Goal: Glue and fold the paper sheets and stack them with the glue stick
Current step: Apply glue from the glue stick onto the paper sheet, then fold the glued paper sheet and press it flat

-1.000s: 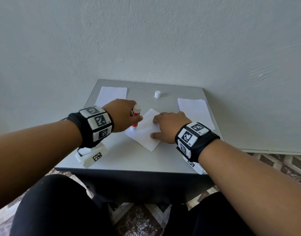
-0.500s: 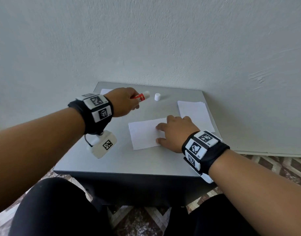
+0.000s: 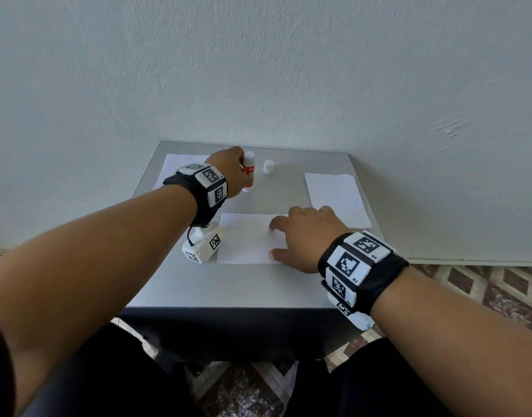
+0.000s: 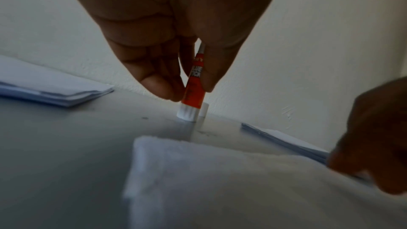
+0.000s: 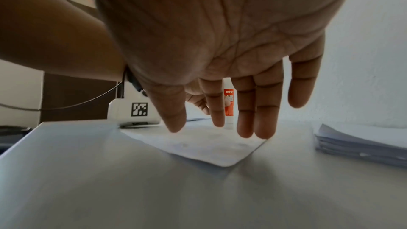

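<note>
Two hands on the go here, so working outward from the body: nearest is the right hand point(image 3: 301, 237), fingers spread fairly flat and resting on the right end of the white rectangular paper sheet point(image 3: 248, 239) lying in the middle of the grey square tabletop point(image 3: 228, 284). Looks like a thin sheet, so I'd guess it's super light and floppy and will skid or curl if you only poke it; best bet is pinning one end flat like that and lifting by an edge or corner for the fold. Off to the right is a neat pile of white paper sheets point(image 3: 338, 200), apart from the middle one. Further back, the left hand point(image 3: 228, 173) is pinching the red-and-white plastic glue stick point(image 3: 248, 173) around its barrel, standing it upright with the base on or just above the tabletop, can't tell which. It's rigid and small, easy to grab by the middle, though tippy standing up. Its small white plastic cap point(image 3: 268, 167) sits just beside it, off the stick. Another white paper stack point(image 3: 180, 167) lies at the far left, partly behind the wrist.
</note>
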